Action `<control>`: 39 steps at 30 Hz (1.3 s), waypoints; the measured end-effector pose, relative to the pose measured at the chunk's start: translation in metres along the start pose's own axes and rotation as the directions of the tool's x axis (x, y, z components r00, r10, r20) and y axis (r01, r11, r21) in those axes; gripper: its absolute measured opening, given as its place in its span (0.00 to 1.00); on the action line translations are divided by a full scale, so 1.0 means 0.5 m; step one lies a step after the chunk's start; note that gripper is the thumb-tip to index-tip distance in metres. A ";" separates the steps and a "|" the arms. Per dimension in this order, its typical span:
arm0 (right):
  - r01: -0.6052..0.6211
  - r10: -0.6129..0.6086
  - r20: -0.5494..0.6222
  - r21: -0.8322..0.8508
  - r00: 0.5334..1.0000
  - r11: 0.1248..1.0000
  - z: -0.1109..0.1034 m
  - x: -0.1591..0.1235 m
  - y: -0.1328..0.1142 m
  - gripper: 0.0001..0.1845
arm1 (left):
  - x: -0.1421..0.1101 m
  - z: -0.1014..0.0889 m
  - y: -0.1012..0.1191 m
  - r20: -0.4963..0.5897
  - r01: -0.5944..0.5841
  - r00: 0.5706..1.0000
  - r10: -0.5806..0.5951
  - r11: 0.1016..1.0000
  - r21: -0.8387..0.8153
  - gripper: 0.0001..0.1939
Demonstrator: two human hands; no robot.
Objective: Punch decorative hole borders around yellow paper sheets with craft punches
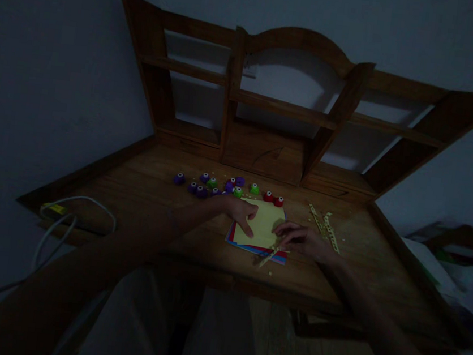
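Note:
Yellow paper (269, 221) tops a small stack of coloured sheets, with red and blue edges (254, 249) showing beneath it. My left hand (241, 212) rests on the left side of the yellow sheet, thumb spread away from the fingers. At the sheet's right edge, my right hand (295, 238) has its fingers bent together around a narrow yellow paper strip (269, 257), which sticks out toward the table's front edge. In the dim light the exact grip is hard to see.
Several purple (179, 178), green (254, 188) and red craft punches (268, 196) stand behind the paper. Hole-punched yellow strips (331, 233) and tiny paper bits lie to the right. A wooden shelf unit (285, 106) rises at the back; a white cable (84, 199) loops at left.

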State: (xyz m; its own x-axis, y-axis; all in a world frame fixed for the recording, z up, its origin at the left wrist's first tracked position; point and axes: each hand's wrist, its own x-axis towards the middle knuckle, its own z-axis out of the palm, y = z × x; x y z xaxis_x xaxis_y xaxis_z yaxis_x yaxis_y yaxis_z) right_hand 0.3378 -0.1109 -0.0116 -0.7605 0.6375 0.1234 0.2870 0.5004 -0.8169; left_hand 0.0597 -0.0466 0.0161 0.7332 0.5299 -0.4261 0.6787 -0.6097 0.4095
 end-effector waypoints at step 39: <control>-0.579 0.167 -0.907 -0.097 0.386 0.810 -0.091 -0.204 -0.005 0.22 | -0.068 0.111 0.089 -0.555 0.188 0.827 0.093 0.884 0.428 0.22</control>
State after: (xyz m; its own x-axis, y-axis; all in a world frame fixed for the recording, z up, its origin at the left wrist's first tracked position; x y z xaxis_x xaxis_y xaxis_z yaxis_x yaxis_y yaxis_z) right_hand 0.4411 -0.1505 0.0034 0.2826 0.8613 0.4223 0.7290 0.0933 -0.6781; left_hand 0.0625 -0.1247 0.0040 0.6933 0.7082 0.1334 0.7191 -0.6920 -0.0634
